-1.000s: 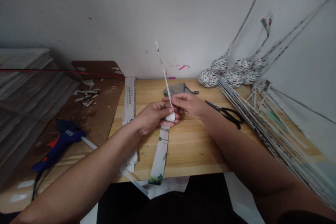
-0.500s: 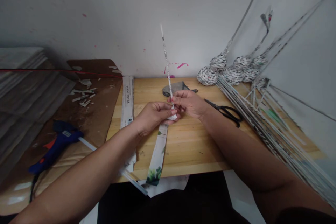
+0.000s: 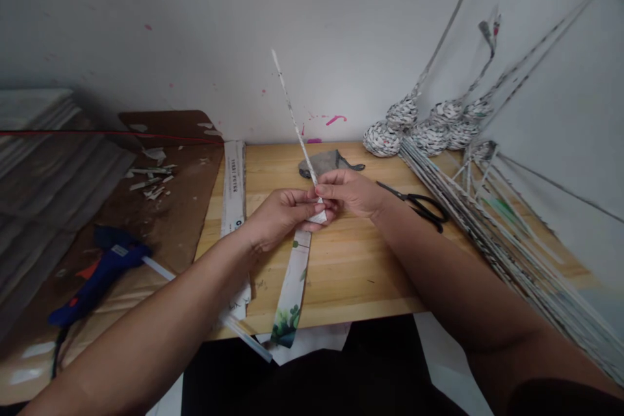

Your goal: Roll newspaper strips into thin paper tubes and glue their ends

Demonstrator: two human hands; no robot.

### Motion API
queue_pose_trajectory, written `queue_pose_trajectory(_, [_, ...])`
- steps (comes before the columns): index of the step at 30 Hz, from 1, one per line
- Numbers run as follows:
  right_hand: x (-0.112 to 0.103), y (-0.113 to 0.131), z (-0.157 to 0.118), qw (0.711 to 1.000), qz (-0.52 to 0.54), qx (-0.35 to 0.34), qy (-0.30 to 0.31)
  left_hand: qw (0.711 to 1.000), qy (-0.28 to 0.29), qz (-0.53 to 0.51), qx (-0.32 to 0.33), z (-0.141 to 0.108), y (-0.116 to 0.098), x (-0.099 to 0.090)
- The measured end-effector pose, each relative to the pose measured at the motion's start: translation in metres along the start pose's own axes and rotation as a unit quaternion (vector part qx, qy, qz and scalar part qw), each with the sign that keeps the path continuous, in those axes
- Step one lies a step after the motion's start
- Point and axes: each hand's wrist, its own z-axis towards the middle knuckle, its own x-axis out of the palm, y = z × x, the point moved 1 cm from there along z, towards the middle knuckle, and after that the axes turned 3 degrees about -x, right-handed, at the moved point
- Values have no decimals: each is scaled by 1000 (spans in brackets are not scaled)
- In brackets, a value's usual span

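Note:
A printed paper strip (image 3: 291,286) hangs from my fingers over the table, its green-printed end at the front edge. Its upper part narrows into a thin rolled paper stick (image 3: 292,114) that points up and leans left. My left hand (image 3: 287,216) is closed on the strip where the flat part meets the roll. Thumb and fingers of my right hand (image 3: 344,194) pinch the stick just above, close against my left fingertips. The fingertips partly hide the fold between them.
Left: blue glue gun (image 3: 97,283), paper scraps (image 3: 153,182), a strip stack (image 3: 234,188). Behind my hands lies a grey cloth-like piece (image 3: 324,162). Right: black scissors (image 3: 419,203), a bundle of paper sticks (image 3: 468,221), woven paper shapes (image 3: 383,140) against the wall.
The rolled stick's top has swung to the left and now leans more. My hands have barely moved. The whole view has shifted slightly.

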Motion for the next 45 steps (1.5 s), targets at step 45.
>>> queue_pose_trajectory(45, [6, -10, 5, 994, 107, 6, -5, 996, 22, 80, -12, -5, -1, 7])
